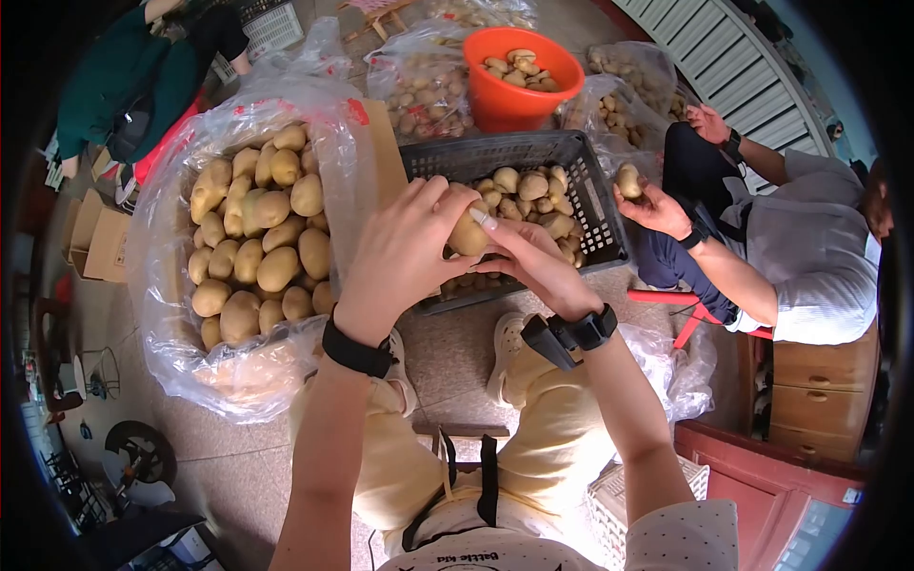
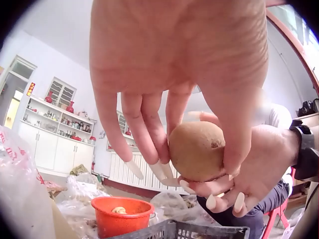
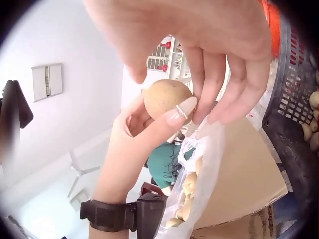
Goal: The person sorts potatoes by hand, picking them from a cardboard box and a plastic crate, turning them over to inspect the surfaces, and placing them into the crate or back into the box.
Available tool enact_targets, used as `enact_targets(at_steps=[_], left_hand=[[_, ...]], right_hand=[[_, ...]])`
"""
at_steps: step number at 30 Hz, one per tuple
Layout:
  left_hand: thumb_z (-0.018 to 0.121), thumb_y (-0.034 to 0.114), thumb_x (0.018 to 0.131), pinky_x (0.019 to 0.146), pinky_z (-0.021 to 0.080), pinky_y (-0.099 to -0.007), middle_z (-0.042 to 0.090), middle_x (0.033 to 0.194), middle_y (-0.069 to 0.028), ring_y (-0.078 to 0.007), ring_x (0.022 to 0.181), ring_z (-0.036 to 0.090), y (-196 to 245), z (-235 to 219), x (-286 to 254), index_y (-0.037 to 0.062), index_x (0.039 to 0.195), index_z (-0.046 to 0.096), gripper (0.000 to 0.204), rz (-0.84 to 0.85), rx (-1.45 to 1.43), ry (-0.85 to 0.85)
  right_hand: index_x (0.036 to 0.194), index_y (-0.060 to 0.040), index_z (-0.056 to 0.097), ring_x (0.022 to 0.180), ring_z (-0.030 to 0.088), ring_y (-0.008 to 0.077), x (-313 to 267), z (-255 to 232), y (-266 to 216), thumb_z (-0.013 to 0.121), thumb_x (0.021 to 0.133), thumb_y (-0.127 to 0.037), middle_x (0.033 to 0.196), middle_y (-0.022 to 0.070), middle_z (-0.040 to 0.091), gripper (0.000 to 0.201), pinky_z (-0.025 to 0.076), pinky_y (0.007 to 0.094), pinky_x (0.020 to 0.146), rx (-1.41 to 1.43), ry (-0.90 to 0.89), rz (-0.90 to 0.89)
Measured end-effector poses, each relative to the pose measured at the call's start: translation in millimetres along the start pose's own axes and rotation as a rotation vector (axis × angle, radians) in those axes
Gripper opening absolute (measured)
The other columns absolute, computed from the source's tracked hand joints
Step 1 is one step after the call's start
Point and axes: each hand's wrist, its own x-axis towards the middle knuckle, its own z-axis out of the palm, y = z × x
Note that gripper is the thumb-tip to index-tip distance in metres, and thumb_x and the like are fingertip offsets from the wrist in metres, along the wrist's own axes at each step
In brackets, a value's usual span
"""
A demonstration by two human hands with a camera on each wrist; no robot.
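Note:
One potato (image 1: 466, 234) is held between both hands above the black crate (image 1: 609, 249). The left hand (image 1: 400, 249) grips it from the left, fingers over the far side; in the left wrist view its thumb lies against the right side of the potato (image 2: 197, 152). From the right, the right hand (image 1: 541, 266) holds it too, thumb at the upper side, other fingers curled below. The right wrist view shows the potato (image 3: 167, 101) between the left hand (image 3: 130, 149) and the fingertips of the right hand (image 3: 199, 35). Smaller potatoes (image 1: 533, 186) lie in the crate.
A plastic-lined box (image 1: 152, 276) of larger potatoes (image 1: 278, 269) stands left of the crate. Beyond it are an orange bucket (image 1: 505, 105) with potatoes and several filled bags (image 1: 419, 90). A seated person (image 1: 800, 238) at the right holds a potato (image 1: 628, 181); another person (image 1: 114, 86) is upper left.

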Motion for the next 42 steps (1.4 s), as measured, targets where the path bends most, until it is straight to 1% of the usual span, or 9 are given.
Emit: enact_targets(at_steps=[6,10,14,21,27,33,35,40,42], left_hand=[[0.079,0.023,0.066,0.081,0.049,-0.037,0.052,0.106,-0.0047,-0.0245,0.098,0.057,1,2,-3,0.0141,0.118,0.059,0.057,-0.015,-0.121,0.061],[0.079,0.027,0.067,0.081,0.05,-0.0369,0.058,0.112,-0.0095,-0.0261,0.099,0.057,-2,6,1,0.0091,0.12,0.057,0.06,0.06,-0.177,0.155],[0.078,0.029,0.071,0.079,0.052,-0.0373,0.059,0.11,-0.0176,-0.0316,0.099,0.058,1,5,1,0.0068,0.124,0.054,0.062,-0.023,-0.437,0.114],[0.08,0.032,0.07,0.086,0.049,-0.0396,0.059,0.113,-0.02,-0.0343,0.103,0.058,1,0,-2,0.0004,0.119,0.055,0.063,-0.041,-0.454,0.138],[0.079,0.028,0.072,0.085,0.05,-0.0383,0.061,0.112,-0.0187,-0.0343,0.101,0.06,-3,3,-3,0.0015,0.12,0.054,0.06,-0.047,-0.572,0.178],[0.078,0.027,0.073,0.075,0.053,-0.0386,0.063,0.109,-0.0185,-0.0318,0.094,0.064,-3,2,-3,0.0009,0.119,0.054,0.059,-0.143,-0.607,0.211],[0.078,0.029,0.072,0.07,0.054,-0.038,0.064,0.105,-0.0186,-0.0305,0.089,0.066,-5,2,-3,0.0005,0.117,0.056,0.058,-0.14,-0.514,0.241],[0.078,0.033,0.073,0.072,0.052,-0.0344,0.067,0.096,-0.019,-0.028,0.085,0.067,-22,-19,0,-0.0005,0.113,0.061,0.055,-0.176,-0.343,0.313],[0.078,0.033,0.073,0.075,0.051,-0.0332,0.067,0.095,-0.0192,-0.0267,0.086,0.067,-39,-40,2,-0.0013,0.113,0.061,0.055,-0.291,-0.313,0.341]], right_hand=[[0.119,-0.0031,0.056,0.102,0.057,0.0089,6,-6,4,0.051,0.095,-0.044,0.112,0.0043,0.061,0.047,0.047,0.026,0.087,0.17,-0.069,0.022],[0.132,-0.003,0.044,0.11,0.057,0.0168,-2,-1,-7,0.039,0.099,-0.041,0.124,0.0102,0.058,0.05,0.043,0.0322,0.095,0.321,-0.137,0.043],[0.136,-0.002,0.039,0.117,0.052,0.0225,4,-13,8,0.027,0.101,-0.044,0.13,0.0157,0.053,0.056,0.038,0.0378,0.102,0.439,-0.335,-0.056],[0.143,-0.0032,0.027,0.128,0.044,0.031,5,-13,9,0.027,0.1,-0.05,0.138,0.0169,0.044,0.063,0.036,0.044,0.106,0.428,-0.374,-0.05],[0.142,-0.005,0.028,0.124,0.047,0.0288,7,-12,8,0.025,0.101,-0.048,0.137,0.0167,0.045,0.06,0.042,0.0448,0.1,0.32,-0.343,-0.102],[0.139,-0.0045,0.034,0.118,0.052,0.0242,9,-1,6,0.026,0.101,-0.048,0.134,0.015,0.049,0.059,0.044,0.0417,0.097,0.227,-0.282,-0.076],[0.139,-0.0044,0.035,0.116,0.052,0.0232,9,2,5,0.025,0.101,-0.047,0.133,0.0142,0.05,0.058,0.044,0.0406,0.096,0.19,-0.231,-0.067],[0.132,-0.0025,0.047,0.106,0.057,0.0157,14,2,2,0.026,0.102,-0.046,0.122,0.0102,0.059,0.057,0.045,0.0317,0.093,0.079,-0.17,0.069],[0.128,-0.0025,0.052,0.102,0.059,0.014,13,9,-4,0.028,0.101,-0.047,0.115,0.009,0.063,0.057,0.045,0.0289,0.091,0.069,-0.097,0.092]])
